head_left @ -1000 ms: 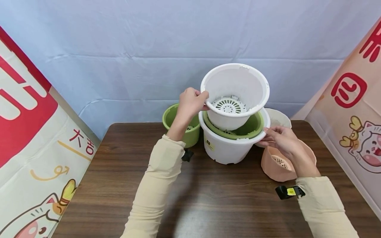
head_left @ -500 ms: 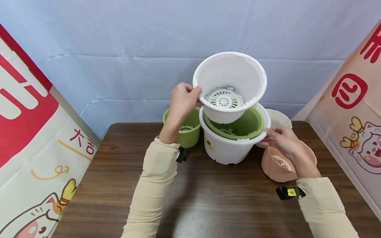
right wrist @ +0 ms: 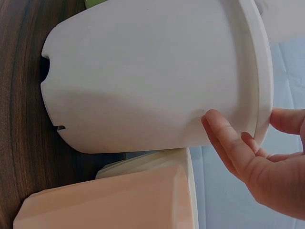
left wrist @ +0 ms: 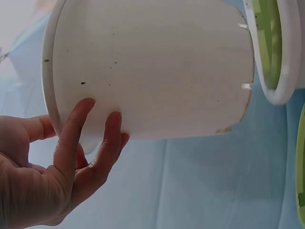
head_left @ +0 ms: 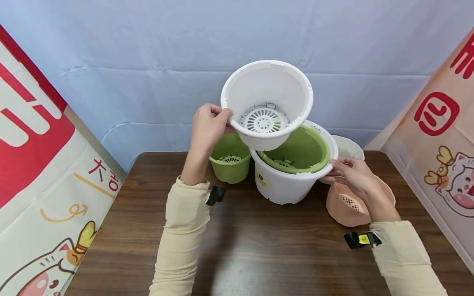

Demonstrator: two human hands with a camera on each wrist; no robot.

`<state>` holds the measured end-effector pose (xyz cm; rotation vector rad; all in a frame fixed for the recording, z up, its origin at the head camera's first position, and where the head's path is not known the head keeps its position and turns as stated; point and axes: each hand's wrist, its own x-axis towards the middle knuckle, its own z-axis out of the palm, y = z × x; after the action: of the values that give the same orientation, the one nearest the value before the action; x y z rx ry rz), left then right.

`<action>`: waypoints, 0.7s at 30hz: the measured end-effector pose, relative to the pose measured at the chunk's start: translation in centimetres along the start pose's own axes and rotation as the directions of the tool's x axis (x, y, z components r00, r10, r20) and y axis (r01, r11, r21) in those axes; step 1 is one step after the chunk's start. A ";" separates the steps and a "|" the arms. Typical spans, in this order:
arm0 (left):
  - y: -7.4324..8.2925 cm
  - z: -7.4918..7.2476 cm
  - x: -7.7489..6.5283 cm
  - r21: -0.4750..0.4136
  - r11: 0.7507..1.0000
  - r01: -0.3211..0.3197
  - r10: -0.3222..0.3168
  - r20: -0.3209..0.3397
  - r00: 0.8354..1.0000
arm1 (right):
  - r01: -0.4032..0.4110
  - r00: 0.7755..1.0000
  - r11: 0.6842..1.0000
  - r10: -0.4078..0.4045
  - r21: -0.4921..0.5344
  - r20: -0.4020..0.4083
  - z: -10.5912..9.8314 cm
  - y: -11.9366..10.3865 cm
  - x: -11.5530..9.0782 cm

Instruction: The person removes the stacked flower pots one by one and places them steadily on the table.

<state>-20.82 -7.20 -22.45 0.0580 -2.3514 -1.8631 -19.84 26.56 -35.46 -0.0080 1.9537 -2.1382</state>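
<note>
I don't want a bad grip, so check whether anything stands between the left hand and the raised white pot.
Nothing visible does: the left hand grips the raised white pot directly at its rim. The standing white pot is lower, outside that grip.

The left sleeve (head_left: 179,242) is pale cream, creased crosswise, with a broad cuff (head_left: 188,198); the right sleeve (head_left: 407,257) matches. A small black device (head_left: 215,195) sits beside the left cuff, another black device (head_left: 353,240) with a yellow label (head_left: 364,239) beside the right. The fingers (left wrist: 70,138) are bare.
</note>
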 end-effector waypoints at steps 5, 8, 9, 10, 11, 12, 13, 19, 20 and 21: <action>-0.4 -1.4 -0.4 -0.046 0.999 -0.008 0.006 -0.043 0.999 | -0.004 1.000 1.000 0.004 0.007 0.001 0.0 0.0 0.0; -0.8 -2.2 -0.7 -0.095 0.995 -0.024 0.018 -0.065 0.998 | -0.006 1.000 1.000 0.006 -0.002 -0.004 0.0 0.0 0.0; -1.0 -2.5 -0.8 -0.108 0.994 -0.027 0.019 -0.075 0.997 | -0.007 1.000 1.000 0.007 -0.003 -0.005 0.0 0.0 0.0; -1.2 -2.8 -0.9 -0.120 0.992 -0.030 0.020 -0.085 0.996 | -0.008 1.000 1.000 0.008 -0.006 -0.007 0.0 0.0 -0.1; -1.3 -3.0 -0.9 -0.131 0.991 -0.033 0.020 -0.096 0.995 | -0.008 1.000 1.000 0.008 -0.008 -0.007 0.0 -0.1 -0.1; -1.5 -3.3 -1.0 -0.134 0.990 -0.032 0.017 -0.108 0.994 | -0.008 1.000 1.000 0.008 -0.008 -0.008 0.0 -0.1 -0.1; -1.6 -3.5 -1.1 -0.137 0.990 -0.034 0.017 -0.121 0.993 | -0.008 1.000 1.000 0.008 -0.008 -0.008 0.0 -0.1 -0.1; -2.3 -4.8 -1.6 -0.135 0.990 -0.027 0.003 -0.174 0.985 | -0.006 1.000 1.000 0.007 0.008 -0.009 0.0 -0.1 0.0; -2.5 -4.9 -1.6 -0.133 0.991 -0.024 0.000 -0.180 0.984 | -0.006 1.000 1.000 0.006 0.010 -0.008 0.0 -0.1 0.0; -2.6 -5.1 -1.7 -0.130 0.991 -0.021 -0.003 -0.187 0.982 | -0.006 1.000 1.000 0.006 0.014 -0.007 0.0 -0.1 0.0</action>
<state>-18.64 -12.54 -24.03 0.1989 -2.0985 -1.9117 -19.84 26.56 -35.39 0.0082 1.9407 -2.1504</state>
